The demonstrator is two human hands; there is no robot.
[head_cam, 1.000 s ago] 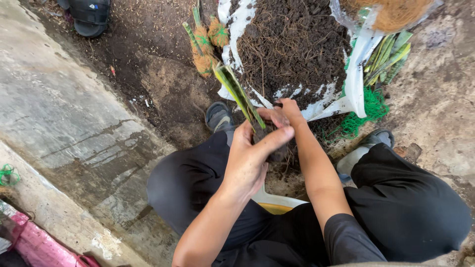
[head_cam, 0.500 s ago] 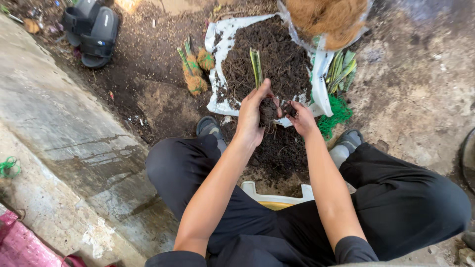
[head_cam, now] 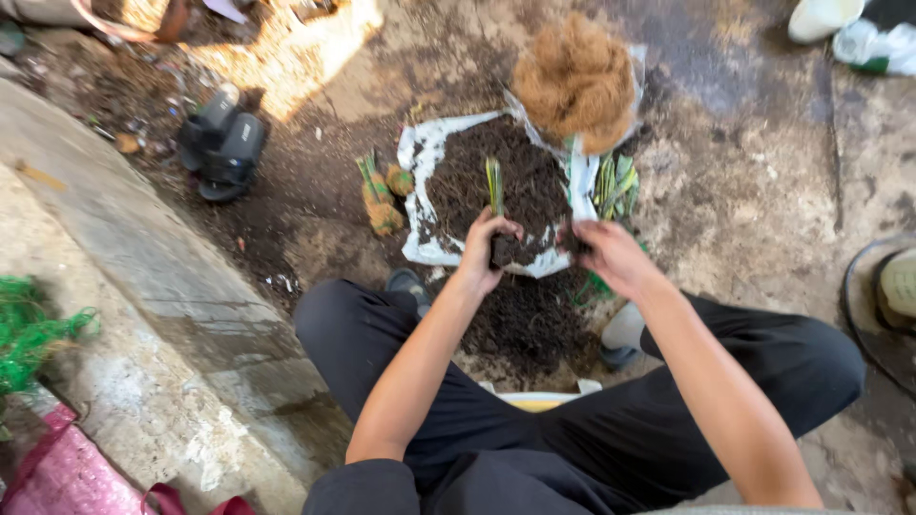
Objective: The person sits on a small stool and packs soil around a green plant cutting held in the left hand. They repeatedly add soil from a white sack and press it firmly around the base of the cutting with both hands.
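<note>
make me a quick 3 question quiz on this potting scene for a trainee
1. True or false: the left hand holds a small green plant upright.
2. What lies heaped on the white sheet? A) gravel B) dark soil C) water
3. Which hand is over the sheet's right edge, away from the plant?

Key: 1 true. 2 B, dark soil. 3 the right hand.
</note>
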